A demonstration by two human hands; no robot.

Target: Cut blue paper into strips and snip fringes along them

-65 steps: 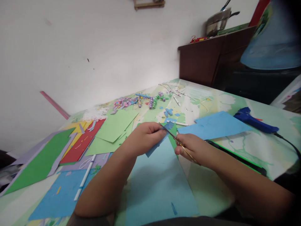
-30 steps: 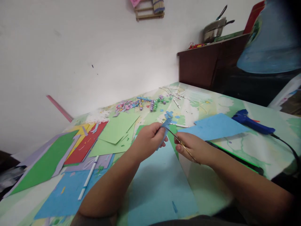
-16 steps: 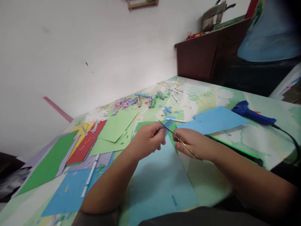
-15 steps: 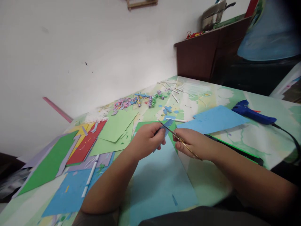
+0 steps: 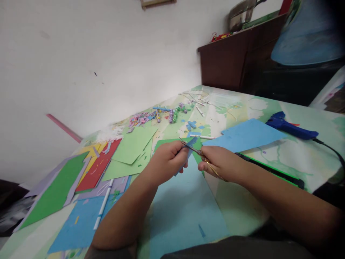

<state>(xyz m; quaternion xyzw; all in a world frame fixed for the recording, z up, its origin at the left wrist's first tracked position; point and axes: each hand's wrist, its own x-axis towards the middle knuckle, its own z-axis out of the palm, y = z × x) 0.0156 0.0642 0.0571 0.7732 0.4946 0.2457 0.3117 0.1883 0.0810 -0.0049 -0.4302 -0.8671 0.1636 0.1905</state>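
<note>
My left hand (image 5: 172, 158) pinches a small blue strip of craft foam or paper (image 5: 192, 142), whose fringed end sticks out above the fingers. Gold-handled scissors (image 5: 193, 147) are gripped by my right hand (image 5: 219, 162), their blades lying across the blue strip close to my left fingertips. Part of the strip is hidden inside my left fist. Beneath both hands lies a light blue sheet (image 5: 185, 208), with a small dark blue sliver (image 5: 201, 231) on it. A green sheet (image 5: 172, 143) shows just behind my left hand.
A blue glue gun (image 5: 291, 126) with its cord lies at the right, beside another blue sheet (image 5: 248, 135). Green (image 5: 59, 190), red (image 5: 98, 167) and light green sheets (image 5: 134, 145) cover the left. Paper scraps (image 5: 140, 120) and decorated rolls (image 5: 172, 116) sit toward the wall.
The scissors have shifted slightly on the blue strip, and their handles appear more spread, with my right thumb apart from the fingers. The view has moved a little.
</note>
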